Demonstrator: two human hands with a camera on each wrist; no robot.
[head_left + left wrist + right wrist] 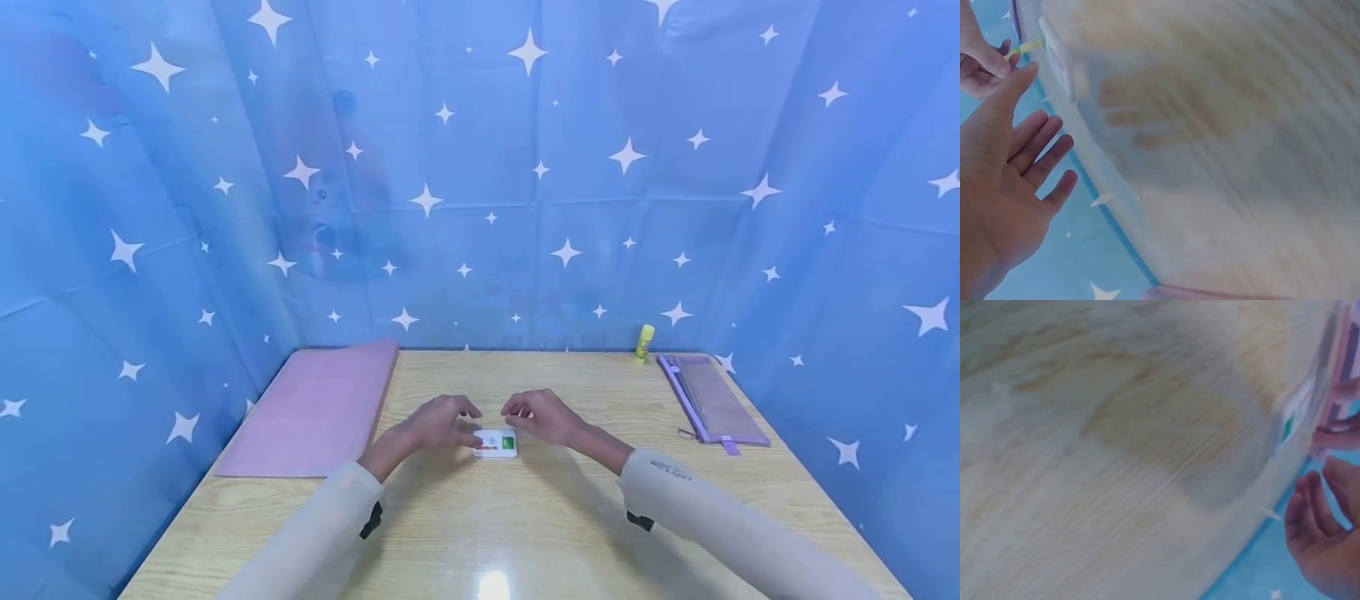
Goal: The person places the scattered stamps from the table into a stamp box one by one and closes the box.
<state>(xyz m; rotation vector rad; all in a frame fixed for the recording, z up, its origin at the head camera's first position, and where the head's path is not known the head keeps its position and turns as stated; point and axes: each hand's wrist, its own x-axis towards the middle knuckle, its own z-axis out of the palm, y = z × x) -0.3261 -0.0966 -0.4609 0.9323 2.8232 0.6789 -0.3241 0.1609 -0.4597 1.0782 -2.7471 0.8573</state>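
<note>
A small flat white case (491, 443) with rounded corners and a green patch lies on the table between both hands. My left hand (444, 422) is at its left, thumb close to its edge; whether they touch I cannot tell. In the left wrist view the left hand (1016, 169) has its fingers spread, holding nothing. Just beyond the case's right side hovers my right hand (546, 417), fingers loosely bent. The right wrist view shows that hand (1329, 531) with nothing in its grasp, near the white case (1292, 417).
A pink folder or board (315, 412) lies at the table's left. Toward the back right stands a yellow glue stick (643, 343), with a purple zip pouch (720, 400) beside it. A blue starred curtain (480, 167) surrounds the wooden table (450, 517).
</note>
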